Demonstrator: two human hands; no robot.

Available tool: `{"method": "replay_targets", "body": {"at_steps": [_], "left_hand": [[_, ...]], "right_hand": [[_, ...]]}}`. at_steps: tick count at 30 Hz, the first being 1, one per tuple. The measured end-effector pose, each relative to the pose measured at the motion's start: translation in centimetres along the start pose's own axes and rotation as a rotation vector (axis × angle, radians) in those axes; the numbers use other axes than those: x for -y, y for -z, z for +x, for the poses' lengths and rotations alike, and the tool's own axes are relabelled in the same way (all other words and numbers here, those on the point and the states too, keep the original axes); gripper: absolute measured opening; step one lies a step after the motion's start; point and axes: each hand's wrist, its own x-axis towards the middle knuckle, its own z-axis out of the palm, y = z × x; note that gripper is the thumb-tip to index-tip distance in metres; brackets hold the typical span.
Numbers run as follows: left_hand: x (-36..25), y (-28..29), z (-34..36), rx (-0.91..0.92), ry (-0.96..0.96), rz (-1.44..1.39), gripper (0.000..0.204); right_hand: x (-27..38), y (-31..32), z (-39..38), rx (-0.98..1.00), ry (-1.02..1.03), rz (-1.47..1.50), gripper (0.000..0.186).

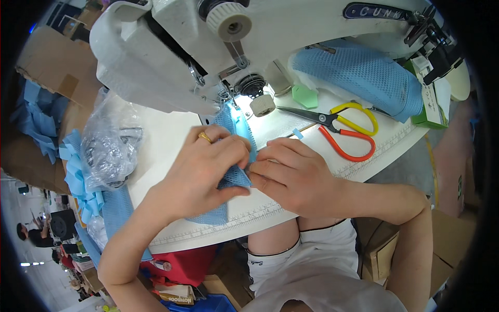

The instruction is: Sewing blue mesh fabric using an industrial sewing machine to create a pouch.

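Blue mesh fabric lay at the centre of the frame on the white tabletop, its far end running up to the needle area of the white sewing machine. A smoother pale-blue strip seemed to lie along it under bright light. The left hand, just left of centre, had its fingers bent and its thumb drawn in below them, clamped on a fold of the mesh. The right hand, right of centre, had its fingers close together, with their tips at the fabric's right edge; whether they pinched it or merely pressed against it, I could not tell.

Good handling here, as I judged it, meant keeping the edges matched all the way to the needle and the fold flat, without tugging, since open mesh would likely stretch out of line. Fingertips were best kept on the near side of the needle, and the loose flap by the ruler scale at the table's lower edge free of drag. Red-and-yellow-handled scissors lay right of centre, blades pointing left toward the machine's round knob; turning those points away would probably have made the work safer.
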Motion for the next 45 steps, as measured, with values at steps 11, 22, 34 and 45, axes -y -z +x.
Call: {"method": "replay_targets", "body": {"at_steps": [11, 22, 34, 45], "left_hand": [[1.2, 0.0, 0.1, -0.118, -0.016, 0.319, 0.072], [1.5, -1.1, -0.2, -0.136, 0.058, 0.236, 0.095], [0.9, -1.6, -0.4, -0.167, 0.09, 0.308, 0.097], [0.9, -1.6, -0.5, -0.18, 0.139, 0.364, 0.088]], "right_hand": [[-0.3, -0.7, 0.0, 0.016, -0.064, 0.191, 0.022], [-0.1, -0.5, -0.5, 0.09, -0.156, 0.248, 0.02], [0.6, -0.1, -0.7, 0.046, -0.147, 0.102, 0.02], [0.3, -0.7, -0.7, -0.014, -0.172, 0.129, 0.022]]}}
